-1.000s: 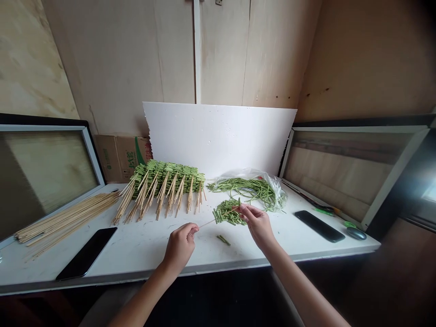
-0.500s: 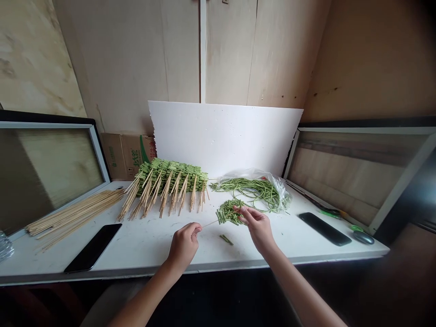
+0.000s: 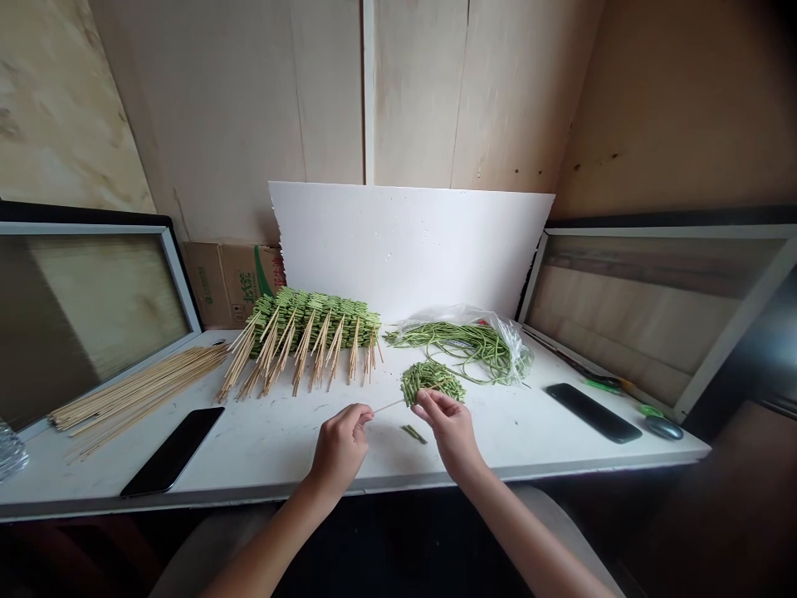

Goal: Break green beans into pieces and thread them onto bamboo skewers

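Observation:
My left hand (image 3: 342, 442) is closed on a thin wooden skewer (image 3: 389, 407) that points right toward my other hand. At the skewer's far end, my right hand (image 3: 449, 428) pinches the cut green bean pieces threaded there; its fingers partly hide them. Just behind lies a heap of cut green bean pieces (image 3: 443, 378). A couple of loose bean pieces (image 3: 413, 433) rest on the white table (image 3: 261, 453) between my hands. To the back left, finished bean skewers (image 3: 317, 320) are stacked with their bare sticks toward me.
Bare skewers (image 3: 143, 382) lie at the left, near a black phone (image 3: 173, 453). Long whole beans (image 3: 473, 345) spill from a clear plastic bag (image 3: 516, 353) at the back right. Another dark phone (image 3: 594, 413) and a computer mouse (image 3: 663, 428) lie right. A white board (image 3: 411, 249) stands behind.
My right hand has moved left and slightly down, from over the bean heap to the end of the skewer. My left hand has barely shifted and keeps its hold.

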A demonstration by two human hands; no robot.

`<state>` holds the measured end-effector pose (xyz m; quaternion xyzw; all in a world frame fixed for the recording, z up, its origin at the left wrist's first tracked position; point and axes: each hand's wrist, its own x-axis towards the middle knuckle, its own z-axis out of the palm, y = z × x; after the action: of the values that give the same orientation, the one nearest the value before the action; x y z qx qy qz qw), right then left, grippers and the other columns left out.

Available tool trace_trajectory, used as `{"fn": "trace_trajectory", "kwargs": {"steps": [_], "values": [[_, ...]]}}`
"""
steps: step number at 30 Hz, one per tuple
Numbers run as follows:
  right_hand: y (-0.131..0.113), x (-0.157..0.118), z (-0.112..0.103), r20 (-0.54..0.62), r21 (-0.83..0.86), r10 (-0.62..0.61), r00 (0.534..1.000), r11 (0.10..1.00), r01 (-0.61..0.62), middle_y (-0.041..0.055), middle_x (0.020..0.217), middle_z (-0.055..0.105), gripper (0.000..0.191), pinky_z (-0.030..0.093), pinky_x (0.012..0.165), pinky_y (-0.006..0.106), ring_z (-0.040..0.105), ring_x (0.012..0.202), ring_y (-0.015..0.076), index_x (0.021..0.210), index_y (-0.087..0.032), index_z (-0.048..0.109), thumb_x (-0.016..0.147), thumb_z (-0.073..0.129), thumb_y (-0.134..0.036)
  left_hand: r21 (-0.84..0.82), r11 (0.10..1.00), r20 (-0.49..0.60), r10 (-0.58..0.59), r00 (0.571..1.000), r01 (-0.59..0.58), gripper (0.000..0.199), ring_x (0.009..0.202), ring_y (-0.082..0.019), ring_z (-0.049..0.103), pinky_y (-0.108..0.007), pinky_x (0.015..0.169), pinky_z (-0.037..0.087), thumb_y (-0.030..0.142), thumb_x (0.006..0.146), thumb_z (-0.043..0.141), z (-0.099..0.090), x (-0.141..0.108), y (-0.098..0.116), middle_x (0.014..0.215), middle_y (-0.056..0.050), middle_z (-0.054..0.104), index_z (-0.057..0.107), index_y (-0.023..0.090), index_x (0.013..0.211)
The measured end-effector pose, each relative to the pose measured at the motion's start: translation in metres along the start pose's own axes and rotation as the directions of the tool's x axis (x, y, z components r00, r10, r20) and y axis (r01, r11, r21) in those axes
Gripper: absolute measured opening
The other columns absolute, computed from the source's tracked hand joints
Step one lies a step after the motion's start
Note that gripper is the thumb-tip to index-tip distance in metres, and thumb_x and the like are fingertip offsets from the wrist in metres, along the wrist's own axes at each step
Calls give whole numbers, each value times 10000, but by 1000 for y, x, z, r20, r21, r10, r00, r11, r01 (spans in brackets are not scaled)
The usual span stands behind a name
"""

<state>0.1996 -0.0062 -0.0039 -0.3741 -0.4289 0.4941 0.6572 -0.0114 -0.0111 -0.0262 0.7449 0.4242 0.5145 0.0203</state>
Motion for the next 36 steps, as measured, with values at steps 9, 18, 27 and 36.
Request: {"fn": "trace_trajectory", "kwargs": {"steps": [9,18,27,36], "values": [[-27,17,-22,319,-584,-59,946,774,246,101,1003,795,371,594,729,391,720,940,301,952,-227,830,877,690,-563,44,987,-10,-156,988,157,240,593,-164,628,-243,614,477,197,972,466,-8,12,-9,645,-3,649,678,199,862],[-22,9,-29,310,-933,218,925,258,252,64,778,792,51,466,654,299,710,838,272,757,-239,828,773,779,-238,60,974,29,-222,975,220,279,613,-181,627,-264,619,445,267,981,439,-7,13,-16,682,-25,686,670,201,839],[-18,21,-41,275,-919,75,958,312,240,97,840,776,110,472,690,323,691,849,275,796,-203,778,847,681,-193,37,976,47,-217,975,215,283,612,-187,637,-266,621,448,287,982,435,-6,12,-15,680,-23,684,662,205,835],[-38,45,-61,258,-306,93,962,952,-10,24,791,713,358,492,710,291,618,716,163,807,-202,723,846,734,-558,28,976,105,-216,971,214,297,614,-183,610,-265,631,452,320,1003,425,-5,9,-10,674,-13,658,654,211,849]]}}
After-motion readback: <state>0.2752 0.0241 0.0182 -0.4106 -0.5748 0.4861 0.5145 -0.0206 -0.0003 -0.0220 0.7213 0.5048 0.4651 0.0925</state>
